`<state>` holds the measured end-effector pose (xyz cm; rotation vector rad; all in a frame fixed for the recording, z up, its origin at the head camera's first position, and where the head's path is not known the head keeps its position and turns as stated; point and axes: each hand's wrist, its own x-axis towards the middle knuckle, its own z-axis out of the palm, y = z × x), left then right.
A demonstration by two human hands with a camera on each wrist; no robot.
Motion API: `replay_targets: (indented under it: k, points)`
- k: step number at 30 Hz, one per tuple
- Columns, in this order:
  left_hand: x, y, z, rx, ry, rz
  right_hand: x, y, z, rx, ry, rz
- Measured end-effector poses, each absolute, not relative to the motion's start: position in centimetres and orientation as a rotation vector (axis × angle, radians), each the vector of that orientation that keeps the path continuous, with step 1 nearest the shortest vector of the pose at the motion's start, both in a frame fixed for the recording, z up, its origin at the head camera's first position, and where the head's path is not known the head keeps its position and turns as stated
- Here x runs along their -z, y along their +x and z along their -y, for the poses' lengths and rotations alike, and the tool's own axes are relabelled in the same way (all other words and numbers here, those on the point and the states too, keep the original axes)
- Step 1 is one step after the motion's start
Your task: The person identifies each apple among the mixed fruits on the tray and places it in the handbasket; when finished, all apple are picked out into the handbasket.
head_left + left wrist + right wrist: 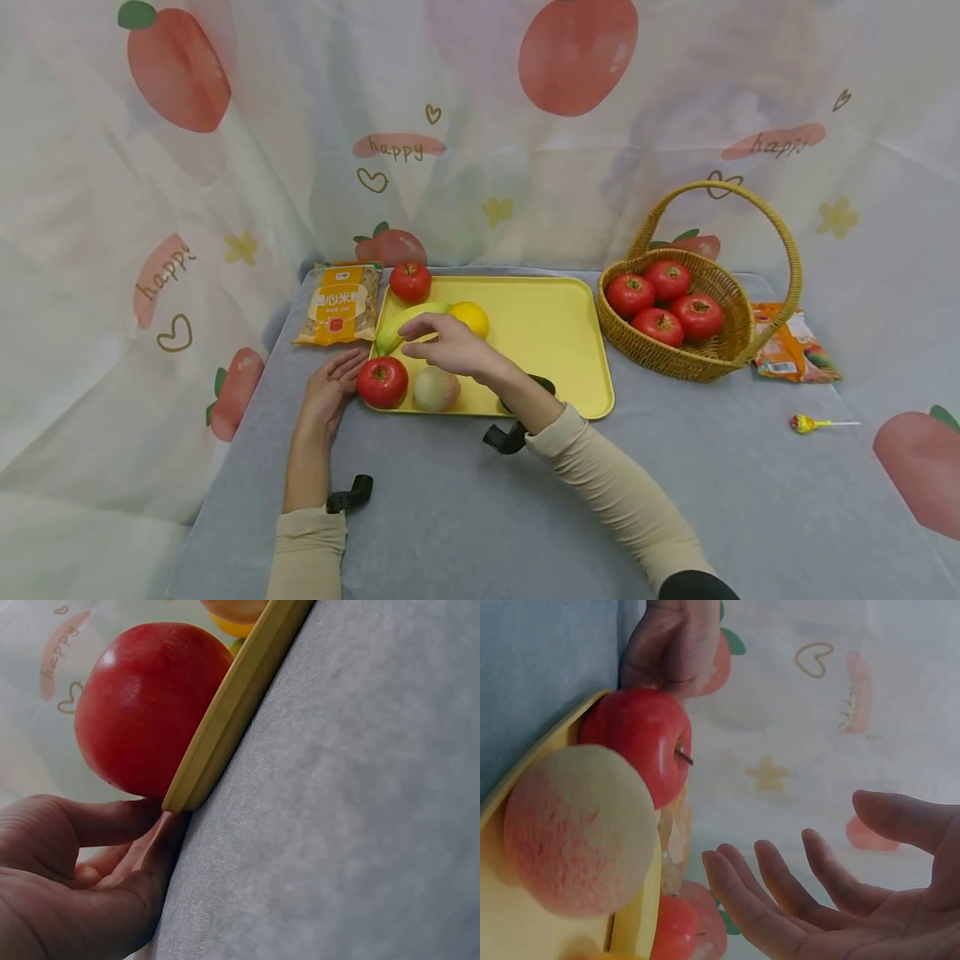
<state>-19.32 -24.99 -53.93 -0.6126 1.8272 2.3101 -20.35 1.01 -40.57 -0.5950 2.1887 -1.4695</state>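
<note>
My left hand (pixel 332 388) rests at the left edge of the yellow tray (pixel 540 333), fingers extended. In the left wrist view its fingertips lie right at the tray's corner, beside a red apple (pixel 150 709). My right hand (pixel 450 343) hangs over the tray with nothing in it. The right wrist view shows its fingers (pixel 780 892) spread and loosely bent. Below that hand are a banana (pixel 390 332), a yellow round fruit (pixel 471 318) and a peach (pixel 437 389). Another red apple (pixel 410 282) sits at the tray's back left corner.
A wicker basket (pixel 693 362) with several red apples stands right of the tray. Beside it lies an orange snack bag (pixel 797 346), with a lollipop (pixel 806 424) nearer. A food packet (pixel 341 304) lies left of the tray. A dark green item (pixel 542 384) is partly hidden under my right forearm.
</note>
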Motion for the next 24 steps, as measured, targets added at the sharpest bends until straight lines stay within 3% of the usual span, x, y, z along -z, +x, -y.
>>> replay_targets:
  k: [24]
  points:
    - [53.9, -19.1, 24.9, -2.321, -0.565, -1.837, 45.0, -18.4, 4.5, 1.416, -0.551, -2.419]
